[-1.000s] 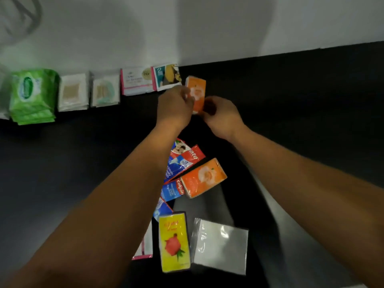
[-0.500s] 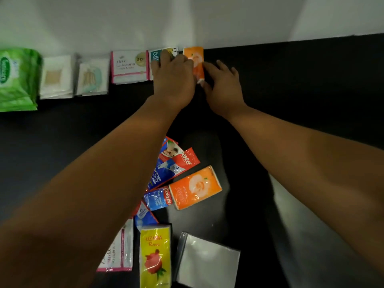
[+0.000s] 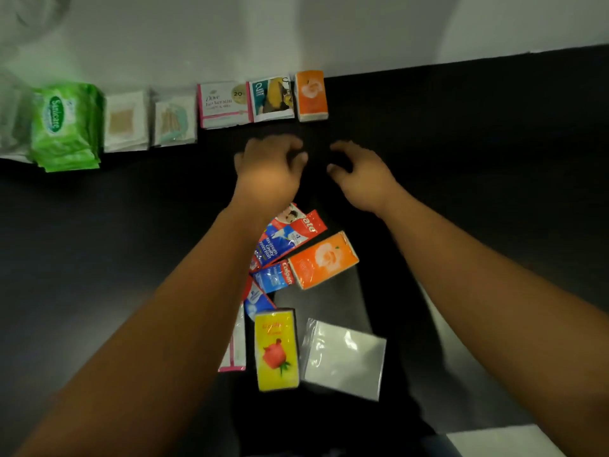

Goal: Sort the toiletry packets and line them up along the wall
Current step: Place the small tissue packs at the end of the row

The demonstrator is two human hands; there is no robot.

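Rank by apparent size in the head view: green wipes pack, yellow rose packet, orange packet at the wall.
Largest: green wipes pack
Then: yellow rose packet, nearer the camera
Smallest: orange packet at the wall

head view | steeply down, forward | close over counter [image 3: 461,166] | wall [image 3: 230,34] at top | corners perhaps warped

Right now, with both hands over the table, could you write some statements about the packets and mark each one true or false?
1. The left hand and the right hand hold nothing. True.
2. An orange packet stands at the right end of the row along the wall. True.
3. The green packet is beside that orange packet. False: four other packets stand between them.
4. The yellow packet stands in the row. False: it lies nearer the person, beside a clear bag.
5. A second orange packet lies away from the wall, unsorted. True.
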